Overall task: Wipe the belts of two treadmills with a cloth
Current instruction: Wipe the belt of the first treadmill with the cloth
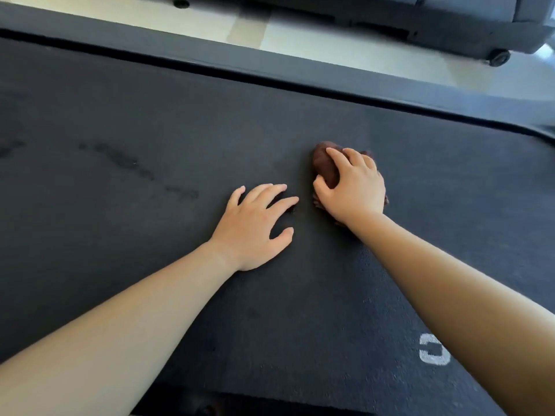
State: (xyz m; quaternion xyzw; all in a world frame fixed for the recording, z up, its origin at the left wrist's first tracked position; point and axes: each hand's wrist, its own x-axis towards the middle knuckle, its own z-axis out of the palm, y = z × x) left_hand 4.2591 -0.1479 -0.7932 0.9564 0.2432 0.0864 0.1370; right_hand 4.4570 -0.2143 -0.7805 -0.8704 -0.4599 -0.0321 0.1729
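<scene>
**Brown cloth (326, 166) down on the treadmill belt (150, 130)**

The bunched cloth is sitting mid-belt, with dark streaks (126, 159) trailing off to its left. Past the side rail (270, 66), pale floor (330, 34) and a second treadmill (420, 22) are showing. The right hand (351, 187) is gripping the cloth, fingers curled over it. The left hand (255, 226) is resting flat just beside it, fingers spread.

Both hands rest on the treadmill belt (150, 121): left hand (255, 226) flat, right hand (354, 187) just beside it atop the cloth (326, 166); second treadmill (420, 22) lies behind.
</scene>
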